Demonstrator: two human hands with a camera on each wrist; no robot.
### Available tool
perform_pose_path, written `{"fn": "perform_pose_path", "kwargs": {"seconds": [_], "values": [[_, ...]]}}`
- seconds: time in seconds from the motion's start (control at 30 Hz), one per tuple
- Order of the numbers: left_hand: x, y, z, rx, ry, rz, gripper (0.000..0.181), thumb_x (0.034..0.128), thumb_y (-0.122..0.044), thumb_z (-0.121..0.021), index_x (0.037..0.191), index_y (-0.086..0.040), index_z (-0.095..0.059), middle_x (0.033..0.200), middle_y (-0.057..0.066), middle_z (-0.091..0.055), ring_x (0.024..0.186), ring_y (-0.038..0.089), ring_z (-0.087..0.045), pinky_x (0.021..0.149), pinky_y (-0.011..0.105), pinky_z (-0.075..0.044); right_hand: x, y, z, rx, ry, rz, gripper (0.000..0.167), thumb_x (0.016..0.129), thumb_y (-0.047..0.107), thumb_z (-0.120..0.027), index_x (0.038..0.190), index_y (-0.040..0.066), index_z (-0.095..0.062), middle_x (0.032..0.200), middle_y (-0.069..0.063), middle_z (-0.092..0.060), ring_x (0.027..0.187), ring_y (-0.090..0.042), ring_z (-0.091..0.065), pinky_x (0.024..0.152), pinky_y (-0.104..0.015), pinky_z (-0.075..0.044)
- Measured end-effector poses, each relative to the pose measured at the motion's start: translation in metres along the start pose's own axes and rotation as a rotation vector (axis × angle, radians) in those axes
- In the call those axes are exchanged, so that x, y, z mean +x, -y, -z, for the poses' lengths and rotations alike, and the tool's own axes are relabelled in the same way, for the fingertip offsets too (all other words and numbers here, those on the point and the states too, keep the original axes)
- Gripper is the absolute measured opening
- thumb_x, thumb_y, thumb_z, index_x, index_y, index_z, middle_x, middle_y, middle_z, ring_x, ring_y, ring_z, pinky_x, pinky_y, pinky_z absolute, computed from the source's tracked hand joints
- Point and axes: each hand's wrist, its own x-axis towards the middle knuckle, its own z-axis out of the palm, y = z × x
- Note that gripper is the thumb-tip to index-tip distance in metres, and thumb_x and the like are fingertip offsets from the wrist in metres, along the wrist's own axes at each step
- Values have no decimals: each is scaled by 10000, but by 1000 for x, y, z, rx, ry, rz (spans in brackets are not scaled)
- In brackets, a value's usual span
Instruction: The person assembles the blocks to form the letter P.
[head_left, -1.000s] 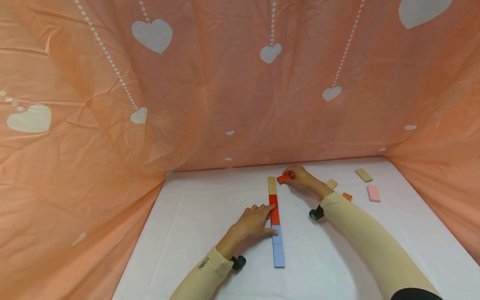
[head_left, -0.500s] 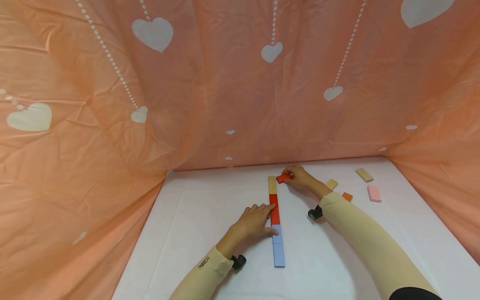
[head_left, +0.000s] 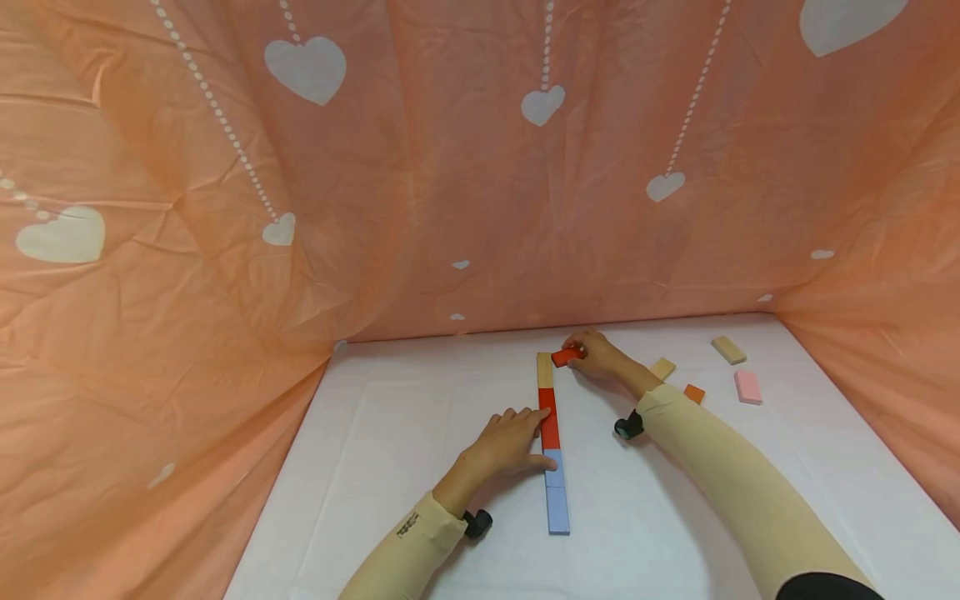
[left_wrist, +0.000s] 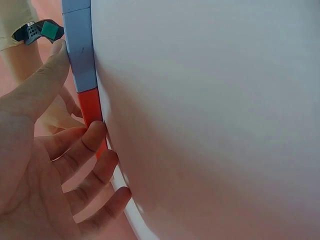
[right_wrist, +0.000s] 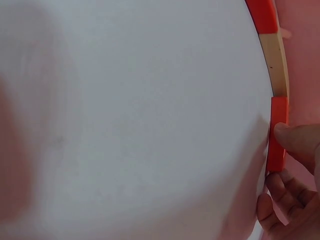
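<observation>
A straight line of blocks runs away from the person: two blue blocks (head_left: pixel 557 510), a red stretch (head_left: pixel 550 432) and a natural wood block (head_left: pixel 544 370) at the far end. The left hand (head_left: pixel 504 443) rests along its left side, fingers spread, index fingertip on the red part and thumb on a blue block (left_wrist: pixel 80 50). At the far end, the right hand (head_left: pixel 597 354) pinches a red block (head_left: pixel 566 357) between thumb and fingers, just right of the wood block. In the right wrist view this red block (right_wrist: pixel 278 132) lies across close to the wood block's (right_wrist: pixel 273 62) end.
Right of the right hand lie a wood block (head_left: pixel 663 368) and an orange block (head_left: pixel 694 393), partly behind the forearm. Farther right are another wood block (head_left: pixel 728 350) and a pink block (head_left: pixel 747 387). A peach curtain with hearts (head_left: pixel 480 167) hangs behind the white table (head_left: pixel 420 400).
The right hand and its red block have shifted slightly left, toward the wood block at the line's end. The left hand has kept its place.
</observation>
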Motion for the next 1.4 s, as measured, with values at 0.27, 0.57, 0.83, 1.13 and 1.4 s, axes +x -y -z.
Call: {"fn": "perform_pose_path", "kwargs": {"seconds": [0.27,0.57,0.83,1.13,1.4], "values": [[0,-2,2,-7,5,10,928,879,-607,-826,1626,-185,-474,1437,16,-637,1249,239,-585,1059,413,-488,-1,-1,-1,-7,-3,-2,286,1020,106,-711,1283,-4,-691,1321,-238,-598,1106,-369,-584,1017,-535,-530],[0,-2,2,-8,3,7,934,870,-609,-834,1621,-181,-482,1374,-4,-654,1211,221,-586,1038,395,-489,-4,-3,-2,40,-2,-30,368,1024,94,-708,1370,-8,-635,1363,-256,-572,1140,-390,-590,1034,-533,-540],[-1,-3,2,-15,4,6,931,873,-605,-834,1620,-176,-480,1417,11,-643,1231,234,-586,1055,418,-486,-14,-8,4,22,-57,28,410,1038,147,-704,1407,-11,-620,1402,-291,-576,1228,-458,-559,1057,-620,-496],[1,1,-1,-19,-1,11,936,872,-605,-836,1623,-177,-476,1446,11,-632,1255,238,-581,1082,437,-477,-45,-17,32,79,-65,0,340,1081,151,-628,1396,26,-632,1419,-236,-574,1267,-423,-556,1081,-615,-474],[-1,0,-1,-14,-8,2,935,876,-602,-834,1624,-172,-474,1438,9,-633,1259,239,-582,1084,435,-477,-68,-41,55,40,-100,45,308,1047,75,-670,1342,-12,-665,1337,-277,-594,1209,-441,-542,1020,-631,-461]]}}
